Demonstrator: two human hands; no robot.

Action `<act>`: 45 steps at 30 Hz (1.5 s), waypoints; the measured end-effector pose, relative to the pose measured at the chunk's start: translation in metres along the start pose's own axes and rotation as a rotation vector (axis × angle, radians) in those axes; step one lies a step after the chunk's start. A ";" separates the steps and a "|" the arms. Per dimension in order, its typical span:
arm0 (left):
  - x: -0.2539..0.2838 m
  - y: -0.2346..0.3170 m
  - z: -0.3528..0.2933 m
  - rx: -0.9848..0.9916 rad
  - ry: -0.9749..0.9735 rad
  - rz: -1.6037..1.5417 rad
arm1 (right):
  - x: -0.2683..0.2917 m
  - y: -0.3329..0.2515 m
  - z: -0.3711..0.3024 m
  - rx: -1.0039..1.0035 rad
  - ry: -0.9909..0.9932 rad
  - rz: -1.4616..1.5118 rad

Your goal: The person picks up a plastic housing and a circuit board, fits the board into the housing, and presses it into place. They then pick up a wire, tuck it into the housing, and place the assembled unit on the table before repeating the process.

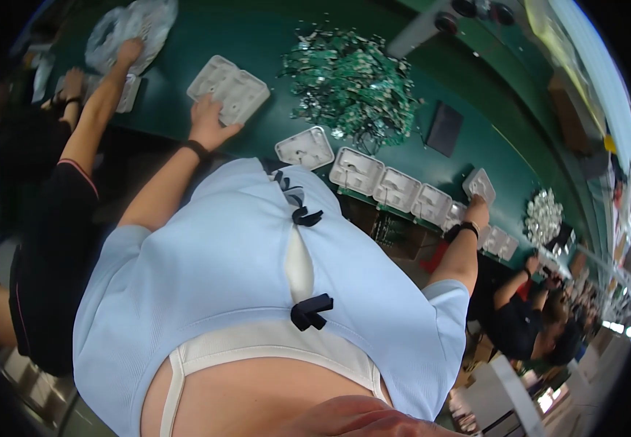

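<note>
My left hand (210, 122) is at the near edge of a pair of white plastic casings (239, 91) lying side by side on the green table. Its fingers bend over the edge, with the thumb along the near side. Out to the right, my right hand (478, 211) grips a single white plastic casing (481, 186), tilted up off the table; part of the grip is hidden. Between my hands, open white casings (357, 171) with small parts inside form a row along the near table edge. One more casing (305, 148) sits at an angle left of that row.
A large tangled heap of green circuit boards with wires (352, 87) covers the table's middle. Right of it lies a dark flat block (444, 129). Farther right is a pile of shiny silver parts (544, 216). Co-workers flank me; one reaches into a clear plastic bag (155, 36).
</note>
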State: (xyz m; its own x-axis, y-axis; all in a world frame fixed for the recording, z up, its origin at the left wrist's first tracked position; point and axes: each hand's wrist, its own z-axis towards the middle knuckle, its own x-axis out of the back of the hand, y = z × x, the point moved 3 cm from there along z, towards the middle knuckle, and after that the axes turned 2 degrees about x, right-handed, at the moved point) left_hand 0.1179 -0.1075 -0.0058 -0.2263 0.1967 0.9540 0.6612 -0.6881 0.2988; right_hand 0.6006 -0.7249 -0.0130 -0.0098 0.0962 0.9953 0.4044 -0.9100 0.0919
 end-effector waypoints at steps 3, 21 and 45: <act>-0.001 0.000 -0.015 -0.056 -0.021 -0.027 | -0.010 0.001 0.012 0.008 -0.036 -0.003; -0.017 0.021 -0.014 -0.070 -0.167 -0.076 | 0.092 -0.372 -0.102 1.159 -0.085 0.519; -0.019 -0.011 0.008 -0.071 -0.085 -0.098 | 0.034 -0.423 -0.132 1.090 -0.102 0.524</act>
State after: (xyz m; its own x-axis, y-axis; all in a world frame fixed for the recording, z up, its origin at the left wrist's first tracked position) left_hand 0.1207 -0.0984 -0.0267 -0.2241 0.3217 0.9199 0.5861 -0.7097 0.3910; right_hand 0.3090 -0.3898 -0.0144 0.4376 -0.1059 0.8929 0.8957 -0.0358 -0.4432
